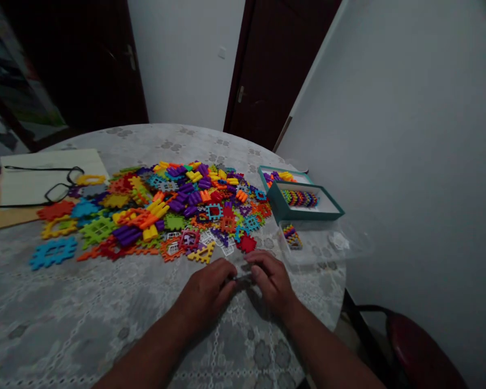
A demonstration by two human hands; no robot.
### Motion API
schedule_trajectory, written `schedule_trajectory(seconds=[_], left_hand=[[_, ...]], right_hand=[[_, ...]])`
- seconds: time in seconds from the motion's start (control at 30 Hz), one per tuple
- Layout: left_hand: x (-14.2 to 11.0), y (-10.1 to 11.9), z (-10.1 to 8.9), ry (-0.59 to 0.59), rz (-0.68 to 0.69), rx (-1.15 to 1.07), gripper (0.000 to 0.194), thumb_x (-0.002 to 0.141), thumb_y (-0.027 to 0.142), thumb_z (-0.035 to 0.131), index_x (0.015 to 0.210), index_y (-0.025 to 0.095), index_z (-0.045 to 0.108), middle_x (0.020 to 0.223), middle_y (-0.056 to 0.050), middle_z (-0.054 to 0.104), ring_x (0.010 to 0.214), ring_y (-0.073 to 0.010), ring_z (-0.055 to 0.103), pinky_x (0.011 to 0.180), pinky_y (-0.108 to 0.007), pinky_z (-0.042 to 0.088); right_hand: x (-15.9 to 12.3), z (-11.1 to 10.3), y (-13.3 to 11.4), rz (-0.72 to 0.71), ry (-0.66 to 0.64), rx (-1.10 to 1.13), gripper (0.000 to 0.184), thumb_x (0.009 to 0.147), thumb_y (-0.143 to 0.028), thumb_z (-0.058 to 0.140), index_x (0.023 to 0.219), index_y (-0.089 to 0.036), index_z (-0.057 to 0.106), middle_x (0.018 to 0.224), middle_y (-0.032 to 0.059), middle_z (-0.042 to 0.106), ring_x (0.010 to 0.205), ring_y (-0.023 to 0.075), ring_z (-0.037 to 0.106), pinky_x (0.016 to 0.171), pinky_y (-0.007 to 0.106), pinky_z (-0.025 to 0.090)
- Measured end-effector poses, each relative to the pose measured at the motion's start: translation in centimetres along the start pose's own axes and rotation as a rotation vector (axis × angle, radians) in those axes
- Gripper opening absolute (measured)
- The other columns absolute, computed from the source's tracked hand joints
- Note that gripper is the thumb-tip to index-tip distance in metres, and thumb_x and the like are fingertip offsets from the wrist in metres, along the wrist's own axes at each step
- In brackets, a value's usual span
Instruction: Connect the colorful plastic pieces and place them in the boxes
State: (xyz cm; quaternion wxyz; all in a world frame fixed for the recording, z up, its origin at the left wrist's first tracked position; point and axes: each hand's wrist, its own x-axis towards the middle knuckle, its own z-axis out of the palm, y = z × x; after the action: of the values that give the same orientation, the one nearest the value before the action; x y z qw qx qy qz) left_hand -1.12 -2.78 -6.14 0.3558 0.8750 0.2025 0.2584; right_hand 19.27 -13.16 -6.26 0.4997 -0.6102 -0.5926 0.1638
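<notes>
Low over the near side of the table, my left hand and my right hand face each other with fingers curled in. Between their fingertips is a small, thin grey piece, pinched from both sides; its exact kind is too dim and covered to make out. Just beyond the hands spreads a heap of colourful plastic interlocking building pieces. A red square piece and a yellow piece with a triangular opening lie nearest my fingers.
On the patterned tablecloth, a teal box and its lid hold more pieces at the right. A clear plastic container stands before them. Black-framed glasses rest on papers at the left. A dark red chair is lower right.
</notes>
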Motion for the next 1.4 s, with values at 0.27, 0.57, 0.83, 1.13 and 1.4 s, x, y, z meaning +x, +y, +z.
schedule_trajectory(seconds=[0.27, 0.57, 0.83, 1.13, 1.4], left_hand=[[0.0, -0.9, 0.5, 0.097, 0.078, 0.063, 0.014, 0.108, 0.027, 0.056, 0.117, 0.026, 0.067, 0.1, -0.004, 0.073, 0.088, -0.0214, 0.073, 0.078, -0.032, 0.057], [0.3, -1.0, 0.2, 0.063, 0.07, 0.071, 0.017, 0.111, 0.034, 0.055, 0.108, 0.025, 0.069, 0.095, -0.004, 0.071, 0.084, -0.0204, 0.071, 0.075, -0.03, 0.057], [0.5, -1.4, -0.5, 0.059, 0.05, 0.087, 0.016, 0.107, 0.03, 0.06, 0.114, 0.023, 0.072, 0.104, -0.007, 0.075, 0.096, -0.0217, 0.072, 0.086, -0.033, 0.059], [0.6, -1.9, -0.7, 0.042, 0.061, 0.146, 0.017, 0.107, 0.025, 0.06, 0.118, 0.022, 0.073, 0.107, -0.007, 0.075, 0.101, -0.0212, 0.071, 0.092, -0.035, 0.059], [0.5, -2.2, -0.1, 0.092, 0.062, 0.192, 0.033, 0.106, 0.021, 0.058, 0.137, 0.021, 0.069, 0.114, -0.011, 0.075, 0.107, -0.0244, 0.072, 0.096, -0.04, 0.061]], right_hand=[[0.6, 0.2, 3.0, -0.126, 0.168, -0.719, 0.045, 0.104, -0.018, 0.057, 0.148, -0.02, 0.061, 0.158, 0.0175, 0.056, 0.152, 0.0346, 0.045, 0.126, 0.062, 0.039], [0.7, 0.7, 2.8, -0.011, 0.08, -0.782, 0.015, 0.103, -0.024, 0.065, 0.117, -0.02, 0.065, 0.121, 0.0128, 0.068, 0.115, 0.0301, 0.059, 0.101, 0.049, 0.051], [-0.1, 0.3, 1.9, -0.056, 0.043, -0.808, 0.014, 0.102, -0.022, 0.06, 0.115, -0.018, 0.064, 0.121, 0.0149, 0.066, 0.116, 0.0315, 0.057, 0.102, 0.048, 0.048], [0.8, -1.2, 1.1, -0.088, -0.122, -0.791, 0.008, 0.105, -0.025, 0.059, 0.105, -0.02, 0.064, 0.107, 0.0145, 0.069, 0.107, 0.0316, 0.059, 0.095, 0.044, 0.048], [5.1, -2.3, -1.5, -0.211, -0.537, -0.545, 0.021, 0.111, -0.026, 0.046, 0.106, -0.02, 0.066, 0.101, 0.0084, 0.071, 0.093, 0.0231, 0.062, 0.084, 0.034, 0.047]])
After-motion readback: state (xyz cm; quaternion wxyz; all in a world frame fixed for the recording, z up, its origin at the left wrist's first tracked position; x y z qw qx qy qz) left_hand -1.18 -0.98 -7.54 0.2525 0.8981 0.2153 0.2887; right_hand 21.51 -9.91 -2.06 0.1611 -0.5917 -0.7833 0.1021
